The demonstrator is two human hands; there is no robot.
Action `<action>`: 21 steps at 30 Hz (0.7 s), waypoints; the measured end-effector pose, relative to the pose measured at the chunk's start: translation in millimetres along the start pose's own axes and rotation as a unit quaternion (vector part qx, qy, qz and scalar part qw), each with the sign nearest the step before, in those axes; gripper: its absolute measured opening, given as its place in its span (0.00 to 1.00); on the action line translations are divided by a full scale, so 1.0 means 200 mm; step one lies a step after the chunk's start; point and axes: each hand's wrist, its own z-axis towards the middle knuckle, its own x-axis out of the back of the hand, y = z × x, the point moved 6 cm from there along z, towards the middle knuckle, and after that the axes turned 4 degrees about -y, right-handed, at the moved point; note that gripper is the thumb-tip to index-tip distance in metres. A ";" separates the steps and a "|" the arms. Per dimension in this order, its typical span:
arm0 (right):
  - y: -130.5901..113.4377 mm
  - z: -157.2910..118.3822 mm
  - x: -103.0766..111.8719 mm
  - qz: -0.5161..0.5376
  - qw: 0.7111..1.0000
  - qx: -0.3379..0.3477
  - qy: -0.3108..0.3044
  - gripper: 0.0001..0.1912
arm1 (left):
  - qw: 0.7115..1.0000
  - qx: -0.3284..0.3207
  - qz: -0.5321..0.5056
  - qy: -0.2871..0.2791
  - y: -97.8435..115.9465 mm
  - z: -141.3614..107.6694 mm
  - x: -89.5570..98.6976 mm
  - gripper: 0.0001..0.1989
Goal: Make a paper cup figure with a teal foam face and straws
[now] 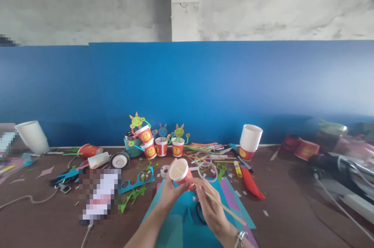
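Note:
A red and white paper cup point(179, 171) is held tilted in my left hand point(170, 193), its open mouth facing up toward me. My right hand point(210, 206) has its fingers closed round a thin wooden stick point(229, 212); the fingertips are at the right side of the cup, where the stick's near end is hidden. Below both hands lie blue paper sheets point(172, 224) with a purple sheet point(229, 195) at their right. Dark scissor handles point(201, 213) show partly behind my right hand.
Decorated cups point(161, 146) stand at the back beside a green jar point(133, 145). Right of them are a tall cup stack point(250, 141), a glue stick point(237, 169) and a red pouch point(251, 183). Blue paper scrap point(137, 182) and a blurred phone point(101, 197) lie left.

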 end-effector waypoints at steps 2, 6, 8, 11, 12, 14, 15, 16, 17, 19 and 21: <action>-0.02 0.01 0.01 -0.003 1.000 -0.006 0.008 0.17 | 1.000 0.015 -0.007 0.005 0.00 -0.01 0.00 0.37; -0.07 0.04 0.00 -0.028 0.996 0.059 -0.065 0.16 | 0.997 -0.027 0.002 0.072 0.04 0.00 0.05 0.36; -0.02 0.05 0.00 -0.006 0.993 0.045 -0.107 0.17 | 0.995 -0.048 0.010 0.092 0.05 0.00 0.08 0.37; 0.14 0.08 0.05 0.112 0.986 -0.092 -0.082 0.19 | 0.996 -0.037 0.023 0.078 0.05 0.01 0.09 0.34; 0.20 0.07 0.04 0.174 0.968 -0.152 -0.094 0.19 | 0.997 -0.031 0.028 0.066 0.05 0.01 0.08 0.33; 0.28 0.06 0.04 0.287 0.916 -0.253 -0.117 0.17 | 0.998 -0.024 0.031 0.043 0.06 0.00 0.06 0.30; 0.31 0.05 0.04 0.329 0.893 -0.284 -0.121 0.16 | 0.999 -0.024 0.029 0.034 0.07 0.00 0.05 0.30; 0.31 0.06 0.05 0.366 0.873 -0.301 -0.114 0.14 | 0.999 -0.025 0.022 0.027 0.08 0.00 0.04 0.30; 0.32 0.06 0.07 0.397 0.859 -0.308 -0.102 0.13 | 0.999 -0.024 0.012 0.022 0.09 -0.01 0.03 0.31; 0.30 0.08 0.11 0.447 0.837 -0.307 -0.082 0.12 | 1.000 -0.022 -0.013 0.017 0.10 -0.01 0.02 0.34; 0.28 0.08 0.12 0.478 0.817 -0.309 -0.094 0.11 | 0.999 -0.021 -0.041 0.009 0.09 -0.01 0.01 0.37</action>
